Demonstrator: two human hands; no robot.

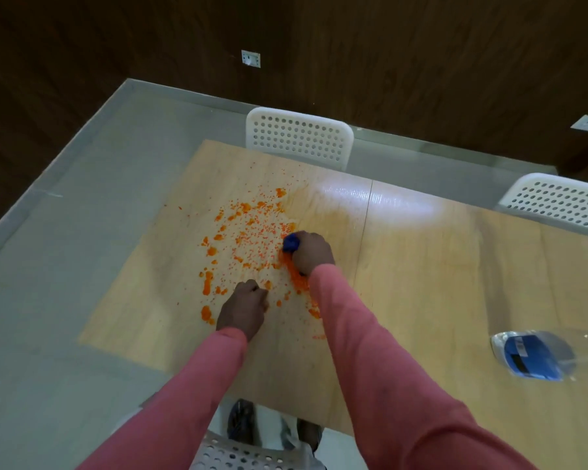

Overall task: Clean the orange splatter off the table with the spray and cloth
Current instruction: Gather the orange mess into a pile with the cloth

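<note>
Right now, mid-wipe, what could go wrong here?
1. The right hand bunches the blue cloth small; it may smear the orange splatter rather than lift it.
2. The left hand rests among the drops, and the right sleeve passes over them; both could pick up orange.
3. Drops near the table edge might be pushed off.
</note>
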